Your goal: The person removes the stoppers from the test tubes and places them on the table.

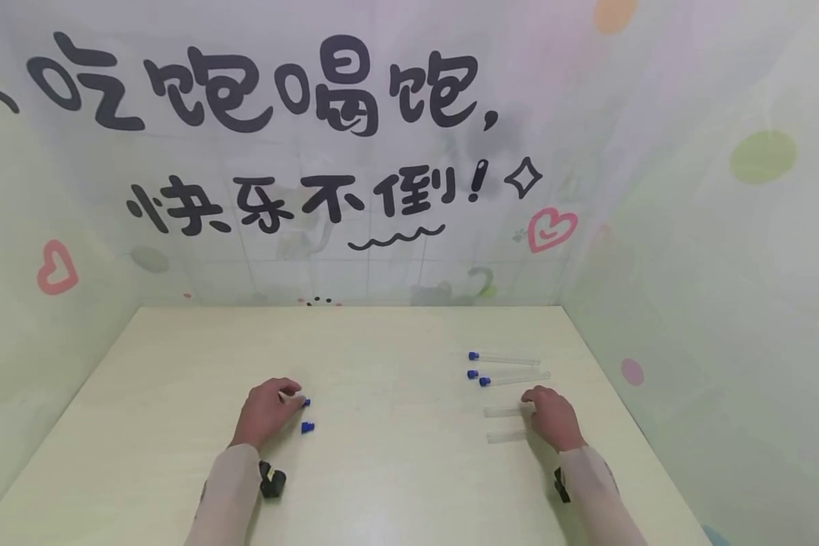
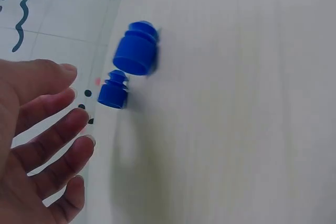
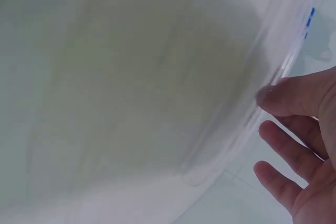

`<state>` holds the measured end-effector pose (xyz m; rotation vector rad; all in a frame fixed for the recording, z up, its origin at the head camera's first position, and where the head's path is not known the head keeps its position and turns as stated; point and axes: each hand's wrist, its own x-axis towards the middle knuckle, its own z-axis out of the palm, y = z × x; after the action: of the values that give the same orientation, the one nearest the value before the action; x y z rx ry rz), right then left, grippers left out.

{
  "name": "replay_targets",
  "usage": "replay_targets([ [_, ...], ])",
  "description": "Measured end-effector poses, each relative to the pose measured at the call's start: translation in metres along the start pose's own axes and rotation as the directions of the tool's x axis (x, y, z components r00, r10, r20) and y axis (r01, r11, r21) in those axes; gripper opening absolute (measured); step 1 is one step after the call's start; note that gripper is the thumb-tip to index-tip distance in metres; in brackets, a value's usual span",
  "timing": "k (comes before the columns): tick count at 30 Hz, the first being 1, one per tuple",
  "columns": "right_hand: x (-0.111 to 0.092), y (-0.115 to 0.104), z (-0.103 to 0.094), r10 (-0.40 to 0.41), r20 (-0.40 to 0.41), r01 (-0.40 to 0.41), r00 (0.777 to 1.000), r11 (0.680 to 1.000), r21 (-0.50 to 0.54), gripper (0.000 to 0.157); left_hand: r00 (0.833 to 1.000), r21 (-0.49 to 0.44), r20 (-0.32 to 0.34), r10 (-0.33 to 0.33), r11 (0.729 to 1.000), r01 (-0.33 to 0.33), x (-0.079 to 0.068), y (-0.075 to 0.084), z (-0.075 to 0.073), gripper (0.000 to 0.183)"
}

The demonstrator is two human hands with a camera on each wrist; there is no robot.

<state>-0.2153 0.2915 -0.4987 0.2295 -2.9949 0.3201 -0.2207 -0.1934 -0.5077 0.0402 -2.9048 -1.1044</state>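
Note:
My left hand [image 1: 269, 413] hovers over the left of the table, its fingers loosely bent and nothing between them. Just beyond its fingertips, a ribbed blue test tube stopper [image 2: 113, 89] stands on the table, and a second blue stopper [image 2: 136, 49] stands nearer the wrist camera. On the right side, my right hand [image 1: 554, 418] reaches over two clear test tubes without stoppers. Its thumb and index finger pinch the farther test tube [image 1: 501, 412] toward its right end. The nearer test tube [image 1: 505, 437] lies alongside, its right end hidden by the hand.
Farther back on the right lie two stoppered test tubes, one behind [image 1: 512, 359] and one in front [image 1: 519, 378]. Another blue stopper [image 1: 473, 374] sits beside them. Printed curtains surround the pale table [image 1: 382, 485] at the back and sides.

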Motion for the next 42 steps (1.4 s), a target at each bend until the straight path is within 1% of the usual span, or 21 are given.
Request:
replay_targets([
  [5, 0.004, -0.006, -0.007, -0.022, -0.019, 0.022, 1.000, 1.000, 0.011, 0.027, 1.000, 0.003, 0.002, -0.003, 1.000, 0.003, 0.002, 0.011, -0.006, 0.027],
  [10, 0.007, -0.009, -0.009, -0.024, -0.063, 0.025, 0.998, 0.999, 0.020, 0.026, 0.999, -0.013, -0.025, 0.032, 0.999, -0.033, 0.005, 0.022, -0.008, 0.027],
  [14, 0.010, -0.007, -0.004, -0.033, -0.141, 0.037, 0.989, 0.999, 0.024, 0.025, 0.996, -0.042, -0.054, 0.078, 0.996, -0.080, 0.004, 0.032, -0.008, 0.027],
  [17, 0.013, -0.006, 0.000, -0.058, -0.225, 0.063, 0.973, 0.998, 0.017, 0.025, 0.993, -0.066, -0.067, 0.094, 0.993, -0.099, 0.003, 0.042, -0.006, 0.026],
  [19, 0.016, -0.005, 0.003, -0.069, -0.266, 0.074, 0.962, 0.997, 0.008, 0.026, 0.992, -0.074, -0.071, 0.103, 0.991, -0.108, 0.003, 0.048, -0.004, 0.024],
  [22, 0.021, -0.003, 0.006, -0.071, -0.294, 0.075, 0.953, 0.997, 0.003, 0.028, 0.991, -0.086, -0.070, 0.113, 0.989, -0.119, 0.005, 0.057, 0.002, 0.023],
  [25, 0.025, -0.002, 0.007, -0.073, -0.301, 0.080, 0.951, 0.997, 0.011, 0.029, 0.988, -0.105, -0.080, 0.135, 0.984, -0.143, 0.007, 0.067, 0.009, 0.022],
  [28, 0.030, 0.000, 0.009, -0.079, -0.302, 0.088, 0.950, 0.996, 0.015, 0.030, 0.983, -0.143, -0.093, 0.160, 0.975, -0.172, 0.009, 0.077, 0.017, 0.021],
  [33, 0.036, 0.007, 0.013, -0.082, -0.287, 0.091, 0.954, 0.996, 0.018, 0.030, 0.978, -0.206, -0.094, 0.186, 0.958, -0.202, 0.012, 0.093, 0.035, 0.023],
  [38, 0.040, 0.016, 0.017, -0.096, -0.268, 0.105, 0.959, 0.994, 0.021, 0.028, 0.969, -0.222, -0.126, 0.211, 0.946, -0.235, 0.011, 0.106, 0.051, 0.025],
  [40, 0.041, 0.019, 0.019, -0.093, -0.259, 0.103, 0.961, 0.994, 0.025, 0.027, 0.967, -0.226, -0.142, 0.213, 0.944, -0.241, 0.010, 0.111, 0.058, 0.026],
  [42, 0.041, 0.020, 0.020, -0.086, -0.247, 0.096, 0.965, 0.995, 0.030, 0.027, 0.968, -0.227, -0.145, 0.205, 0.945, -0.234, 0.011, 0.114, 0.065, 0.028],
])
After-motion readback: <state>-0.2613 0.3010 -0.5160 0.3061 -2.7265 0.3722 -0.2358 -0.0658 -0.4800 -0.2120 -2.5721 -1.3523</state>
